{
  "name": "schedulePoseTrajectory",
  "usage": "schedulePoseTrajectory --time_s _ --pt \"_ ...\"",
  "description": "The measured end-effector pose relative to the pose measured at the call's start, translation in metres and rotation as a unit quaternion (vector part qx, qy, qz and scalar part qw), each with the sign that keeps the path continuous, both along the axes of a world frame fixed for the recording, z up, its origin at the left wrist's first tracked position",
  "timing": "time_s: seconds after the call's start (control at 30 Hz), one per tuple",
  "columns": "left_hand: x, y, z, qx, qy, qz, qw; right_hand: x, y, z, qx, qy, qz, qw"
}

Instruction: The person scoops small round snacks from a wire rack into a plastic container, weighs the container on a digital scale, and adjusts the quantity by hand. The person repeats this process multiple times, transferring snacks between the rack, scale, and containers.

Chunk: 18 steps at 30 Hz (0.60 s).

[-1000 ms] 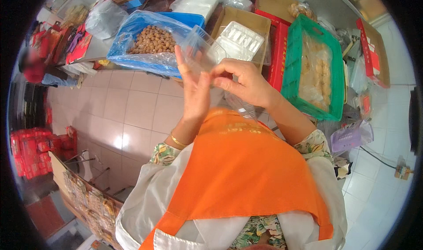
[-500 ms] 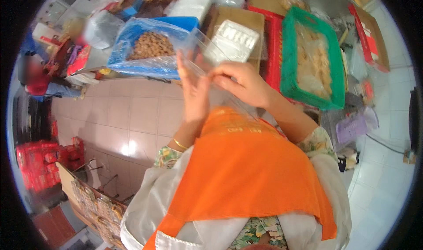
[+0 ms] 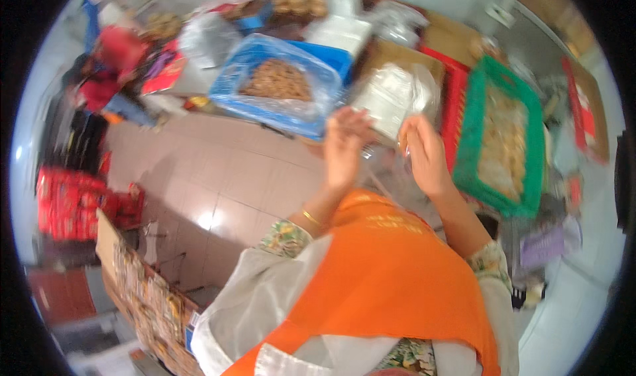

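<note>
Both hands are raised in front of the orange apron, beside a cardboard box [image 3: 434,61]. My left hand [image 3: 344,151] has its fingers apart and slightly bent, blurred by motion, near the right corner of a blue crate [image 3: 228,98]. My right hand [image 3: 427,154] is closed, its fingers together and pinching thin clear plastic that looks like a bag [image 3: 381,167]. That plastic hangs between the hands, its outline faint. White plastic trays [image 3: 384,98] lie in the box just beyond my hands, partly under clear film. Small brown pieces of food [image 3: 277,81] fill the plastic-lined blue crate.
A green crate [image 3: 467,151] with pale bagged food stands at the right, alongside a red crate [image 3: 456,88]. Another person [image 3: 109,78] is at the far left. Red packages [image 3: 73,204] are stacked left; a carton of packed goods [image 3: 142,290] stands at the lower left.
The view has shifted, so the table sits farther right and lower in it. My hands have moved apart; they were together at the clear plastic bag before.
</note>
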State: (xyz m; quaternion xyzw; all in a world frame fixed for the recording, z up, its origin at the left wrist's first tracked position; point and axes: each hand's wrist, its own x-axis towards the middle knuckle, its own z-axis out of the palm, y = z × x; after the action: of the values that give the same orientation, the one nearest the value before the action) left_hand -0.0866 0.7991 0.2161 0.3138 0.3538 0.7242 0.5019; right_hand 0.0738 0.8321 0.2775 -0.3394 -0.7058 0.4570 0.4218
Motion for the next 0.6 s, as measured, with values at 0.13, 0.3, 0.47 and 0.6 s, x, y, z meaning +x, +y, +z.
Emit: schedulePoseTrajectory --time_s 0.13,0.3,0.47,0.6 --pt "-0.023 0.03 -0.058 -0.093 0.035 0.067 0.993 0.052 0.031 -0.007 -0.108 0.209 -0.162 0.958" --pt "-0.024 0.074 -0.088 -0.173 0.015 0.069 0.982 0.141 0.021 0.008 -0.037 0.107 -0.417 0.902" --pt "-0.009 0.156 -0.134 -0.185 -0.055 0.03 0.981 0.195 -0.013 0.012 -0.02 0.238 -0.408 0.881" --pt "0.01 0.215 -0.173 -0.254 -0.129 0.001 0.958 0.203 -0.042 0.011 -0.02 0.253 -0.412 0.875"
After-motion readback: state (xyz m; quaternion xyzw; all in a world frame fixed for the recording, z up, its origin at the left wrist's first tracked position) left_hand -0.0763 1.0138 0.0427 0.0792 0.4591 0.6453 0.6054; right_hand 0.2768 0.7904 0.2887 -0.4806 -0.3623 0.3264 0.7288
